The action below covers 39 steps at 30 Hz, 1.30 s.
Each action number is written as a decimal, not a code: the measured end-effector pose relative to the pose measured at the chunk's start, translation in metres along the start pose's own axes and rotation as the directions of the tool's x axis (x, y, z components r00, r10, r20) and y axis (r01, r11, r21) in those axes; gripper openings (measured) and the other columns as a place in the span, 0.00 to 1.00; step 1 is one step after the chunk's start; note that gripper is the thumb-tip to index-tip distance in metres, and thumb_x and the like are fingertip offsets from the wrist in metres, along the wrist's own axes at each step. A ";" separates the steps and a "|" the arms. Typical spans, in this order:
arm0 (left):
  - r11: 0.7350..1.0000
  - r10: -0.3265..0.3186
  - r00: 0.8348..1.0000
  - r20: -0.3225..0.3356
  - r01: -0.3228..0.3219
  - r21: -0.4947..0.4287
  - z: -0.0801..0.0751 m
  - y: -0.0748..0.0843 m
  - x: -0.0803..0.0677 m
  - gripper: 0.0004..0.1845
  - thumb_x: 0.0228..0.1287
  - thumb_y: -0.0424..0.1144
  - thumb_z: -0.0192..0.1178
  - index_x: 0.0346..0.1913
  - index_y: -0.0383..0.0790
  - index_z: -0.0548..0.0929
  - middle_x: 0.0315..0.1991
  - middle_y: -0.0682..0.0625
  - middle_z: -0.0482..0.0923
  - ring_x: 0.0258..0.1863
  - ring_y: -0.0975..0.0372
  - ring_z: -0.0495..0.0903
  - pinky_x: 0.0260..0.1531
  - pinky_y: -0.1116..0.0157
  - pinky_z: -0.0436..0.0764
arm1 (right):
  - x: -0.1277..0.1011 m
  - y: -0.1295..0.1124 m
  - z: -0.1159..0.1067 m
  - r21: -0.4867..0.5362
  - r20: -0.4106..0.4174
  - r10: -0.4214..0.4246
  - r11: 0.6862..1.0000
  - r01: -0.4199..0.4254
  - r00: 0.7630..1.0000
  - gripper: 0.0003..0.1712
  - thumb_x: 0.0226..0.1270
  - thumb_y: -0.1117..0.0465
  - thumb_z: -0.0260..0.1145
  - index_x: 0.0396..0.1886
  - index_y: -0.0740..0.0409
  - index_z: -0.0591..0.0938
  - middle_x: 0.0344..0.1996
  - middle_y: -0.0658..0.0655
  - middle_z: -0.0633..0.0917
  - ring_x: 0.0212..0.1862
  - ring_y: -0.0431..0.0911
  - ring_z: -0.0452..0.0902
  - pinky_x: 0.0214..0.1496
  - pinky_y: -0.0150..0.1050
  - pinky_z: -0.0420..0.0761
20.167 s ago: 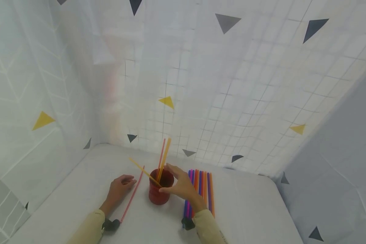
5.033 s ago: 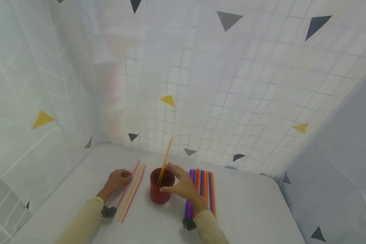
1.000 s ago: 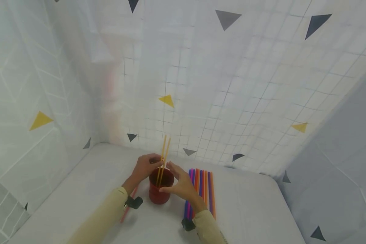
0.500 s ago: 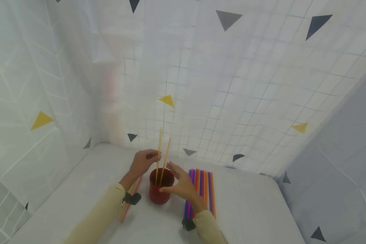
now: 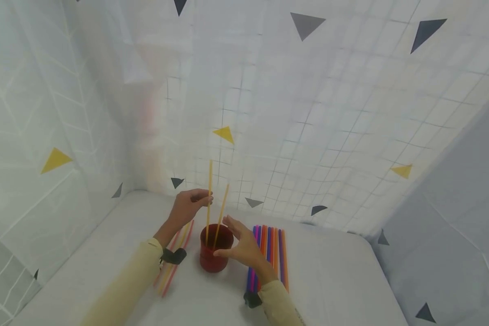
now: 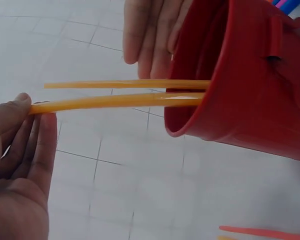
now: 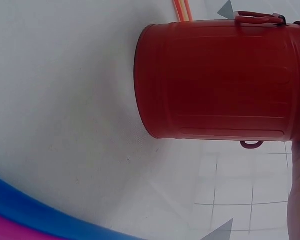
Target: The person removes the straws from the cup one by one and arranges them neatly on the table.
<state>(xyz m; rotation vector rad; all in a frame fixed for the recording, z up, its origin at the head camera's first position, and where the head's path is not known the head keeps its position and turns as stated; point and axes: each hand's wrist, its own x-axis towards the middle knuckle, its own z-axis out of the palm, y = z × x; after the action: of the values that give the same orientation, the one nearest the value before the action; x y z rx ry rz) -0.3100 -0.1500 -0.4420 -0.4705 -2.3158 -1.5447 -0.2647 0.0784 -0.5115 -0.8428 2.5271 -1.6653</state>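
Red cup (image 5: 213, 253) holding two yellow straws (image 5: 221, 213), left hand (image 5: 187, 206) pinching one, right hand (image 5: 240, 246) open beside cup.

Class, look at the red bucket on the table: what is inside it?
Two yellow straws stand in the red bucket: the left hand pinches one straw, the other leans free. Their lower ends and the bucket's bottom are hidden by its wall.

Bare table (image 5: 330, 276) right of straws (image 5: 269, 253)

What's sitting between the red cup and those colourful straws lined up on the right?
In the head view the right hand lies between them, its thumb and fingers around the red cup, partly covering the near ends of the row of straws.
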 end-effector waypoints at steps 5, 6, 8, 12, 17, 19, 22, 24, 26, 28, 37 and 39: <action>1.000 -0.002 1.000 0.001 0.002 -0.002 -0.005 0.003 0.000 0.12 0.65 0.47 0.65 0.46 0.46 0.87 0.37 0.57 0.86 0.35 0.65 0.85 0.40 0.61 0.85 | -0.001 0.000 0.000 -0.004 0.005 0.028 1.000 -0.028 1.000 0.60 0.42 0.46 0.83 0.75 0.37 0.59 0.70 0.48 0.69 0.69 0.37 0.63 0.68 0.44 0.68; 1.000 -0.005 1.000 0.000 0.005 0.001 -0.006 0.005 0.000 0.12 0.65 0.47 0.64 0.47 0.47 0.87 0.37 0.57 0.86 0.35 0.65 0.85 0.40 0.61 0.85 | -0.001 0.000 0.000 -0.004 0.006 0.032 0.999 -0.031 0.999 0.60 0.42 0.45 0.82 0.75 0.36 0.59 0.70 0.47 0.69 0.69 0.37 0.63 0.68 0.44 0.68; 1.000 -0.009 1.000 -0.003 0.009 0.008 -0.008 0.009 -0.001 0.12 0.65 0.48 0.64 0.47 0.47 0.87 0.38 0.57 0.86 0.35 0.65 0.84 0.41 0.61 0.84 | -0.001 0.000 0.000 -0.002 0.006 0.033 0.999 -0.033 0.999 0.60 0.42 0.45 0.82 0.75 0.36 0.59 0.70 0.46 0.69 0.69 0.37 0.62 0.68 0.44 0.67; 1.000 -0.008 1.000 -0.013 0.008 0.001 -0.014 0.017 -0.002 0.12 0.65 0.47 0.64 0.47 0.46 0.87 0.37 0.55 0.86 0.35 0.63 0.84 0.40 0.60 0.84 | -0.003 0.000 0.001 0.001 0.006 0.030 1.000 -0.030 1.000 0.60 0.43 0.46 0.83 0.75 0.36 0.59 0.70 0.45 0.69 0.70 0.37 0.62 0.68 0.43 0.67; 0.999 0.031 0.999 -0.026 -0.031 -0.007 -0.025 0.021 0.000 0.12 0.66 0.46 0.64 0.47 0.45 0.87 0.36 0.52 0.87 0.35 0.63 0.85 0.40 0.61 0.84 | -0.004 -0.002 0.001 -0.004 0.002 0.035 0.999 -0.035 0.999 0.59 0.44 0.49 0.82 0.75 0.37 0.59 0.70 0.46 0.68 0.70 0.36 0.61 0.69 0.42 0.66; 0.999 0.040 0.998 -0.040 -0.040 0.001 -0.030 0.022 0.002 0.12 0.66 0.46 0.64 0.47 0.45 0.87 0.35 0.53 0.86 0.35 0.64 0.85 0.39 0.62 0.84 | -0.004 -0.002 0.001 -0.006 -0.001 0.028 1.000 -0.028 1.000 0.59 0.45 0.50 0.82 0.75 0.37 0.59 0.70 0.48 0.68 0.70 0.36 0.61 0.69 0.42 0.65; 0.999 0.048 0.996 -0.072 -0.047 0.011 -0.038 0.024 0.002 0.12 0.66 0.47 0.64 0.46 0.45 0.87 0.34 0.55 0.86 0.34 0.64 0.84 0.39 0.63 0.83 | -0.004 -0.001 0.001 -0.008 -0.004 0.025 1.000 -0.025 1.000 0.58 0.46 0.51 0.82 0.75 0.38 0.59 0.70 0.49 0.68 0.70 0.37 0.61 0.69 0.44 0.66; 0.999 0.046 0.994 -0.096 -0.045 0.012 -0.043 0.025 0.002 0.12 0.66 0.47 0.64 0.47 0.45 0.86 0.33 0.55 0.85 0.34 0.64 0.84 0.39 0.63 0.83 | -0.004 -0.001 0.001 -0.006 -0.004 0.024 1.000 -0.024 1.000 0.58 0.46 0.52 0.82 0.75 0.38 0.59 0.70 0.49 0.68 0.70 0.39 0.62 0.69 0.47 0.66; 0.999 0.039 0.992 -0.116 -0.037 0.017 -0.048 0.026 0.002 0.13 0.66 0.47 0.64 0.47 0.44 0.86 0.33 0.55 0.85 0.35 0.63 0.83 0.40 0.65 0.83 | -0.004 -0.001 0.001 -0.004 -0.005 0.032 0.999 -0.032 0.999 0.58 0.46 0.51 0.82 0.75 0.37 0.59 0.70 0.48 0.68 0.70 0.40 0.62 0.68 0.48 0.66; 0.999 0.029 0.991 -0.128 -0.026 0.025 -0.054 0.025 0.001 0.13 0.66 0.46 0.64 0.47 0.44 0.86 0.33 0.53 0.85 0.35 0.62 0.83 0.39 0.66 0.82 | -0.004 -0.001 0.002 -0.001 -0.007 0.033 0.999 -0.033 0.999 0.57 0.46 0.50 0.82 0.75 0.36 0.60 0.70 0.48 0.68 0.70 0.40 0.62 0.68 0.49 0.66; 0.996 -0.054 0.992 -0.115 0.062 0.061 -0.064 -0.006 -0.013 0.16 0.66 0.47 0.63 0.49 0.39 0.85 0.35 0.50 0.85 0.35 0.60 0.83 0.36 0.61 0.84 | -0.003 -0.001 0.001 -0.008 -0.006 0.031 0.999 -0.031 1.000 0.58 0.45 0.50 0.82 0.74 0.33 0.60 0.70 0.47 0.68 0.69 0.35 0.61 0.68 0.46 0.67; 0.993 -0.087 0.991 -0.103 0.095 0.067 -0.063 -0.017 -0.017 0.18 0.67 0.48 0.63 0.51 0.38 0.85 0.35 0.50 0.85 0.35 0.59 0.83 0.38 0.57 0.84 | -0.002 -0.001 0.000 -0.005 -0.003 0.012 1.000 -0.012 1.000 0.59 0.44 0.50 0.83 0.75 0.36 0.60 0.71 0.50 0.68 0.70 0.36 0.61 0.69 0.45 0.66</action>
<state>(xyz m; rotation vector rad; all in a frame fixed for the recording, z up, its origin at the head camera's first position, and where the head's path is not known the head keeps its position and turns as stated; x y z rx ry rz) -0.2972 -0.2158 -0.4401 -0.2663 -2.3354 -1.4838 -0.2624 0.0788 -0.5109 -0.8245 2.5338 -1.6590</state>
